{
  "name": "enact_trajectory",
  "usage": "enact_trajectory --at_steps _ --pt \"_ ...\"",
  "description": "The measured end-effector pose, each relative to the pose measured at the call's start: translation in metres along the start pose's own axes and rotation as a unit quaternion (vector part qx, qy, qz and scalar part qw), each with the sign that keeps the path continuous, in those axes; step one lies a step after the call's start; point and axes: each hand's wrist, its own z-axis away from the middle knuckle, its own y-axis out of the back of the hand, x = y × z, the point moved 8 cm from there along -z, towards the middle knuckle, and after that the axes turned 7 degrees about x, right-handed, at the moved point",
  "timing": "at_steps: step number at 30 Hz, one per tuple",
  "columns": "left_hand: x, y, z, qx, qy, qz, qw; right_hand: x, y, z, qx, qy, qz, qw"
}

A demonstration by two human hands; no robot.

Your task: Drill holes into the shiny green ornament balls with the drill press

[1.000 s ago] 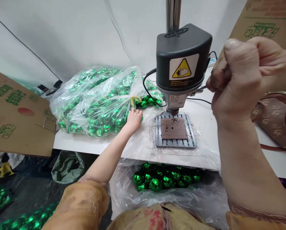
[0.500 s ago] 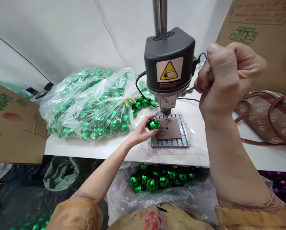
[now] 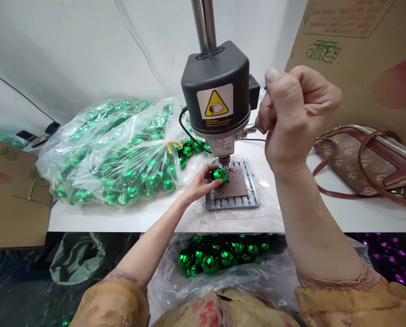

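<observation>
My left hand (image 3: 205, 181) grips a shiny green faceted ball (image 3: 219, 175) between thumb and fingers. It holds the ball just under the chuck (image 3: 224, 160) of a black bench drill press (image 3: 216, 91), over a brown square board (image 3: 235, 184) on the slotted metal base (image 3: 252, 200). Whether the bit touches the ball I cannot tell. Raised at the right, my right hand (image 3: 296, 109) is closed round the end of the drill press handle (image 3: 250, 131), and its fist hides most of the grip. Dark shavings are scattered over the board and base.
A tied clear plastic bag (image 3: 114, 154) full of green balls lies left of the drill. Below the table edge, more green balls (image 3: 211, 261) sit in an open plastic bag. A brown handbag (image 3: 363, 159) and cardboard boxes (image 3: 349, 54) flank the right; another carton (image 3: 15, 200) stands left.
My left hand left the loose balls by the bag's tied neck with one green ball and brought it right, under the chuck. My right hand stayed closed at the handle. The whole view shifted.
</observation>
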Motion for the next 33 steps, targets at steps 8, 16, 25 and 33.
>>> enact_trajectory --at_steps 8,16,25,33 --pt "0.019 -0.01 -0.003 -0.011 -0.053 -0.112 0.992 -0.001 -0.002 0.0 -0.001 0.01 0.013 1.0" --pt "0.031 -0.02 -0.005 0.014 -0.091 -0.194 0.977 0.0 -0.001 0.002 -0.002 -0.002 0.029 1.0" --pt "0.023 -0.024 0.006 0.081 -0.08 -0.095 0.989 -0.004 -0.001 0.004 -0.009 0.002 0.02 1.0" --pt "0.01 -0.025 0.008 0.085 -0.069 -0.054 0.992 -0.003 0.006 0.01 0.004 0.04 0.019 0.999"
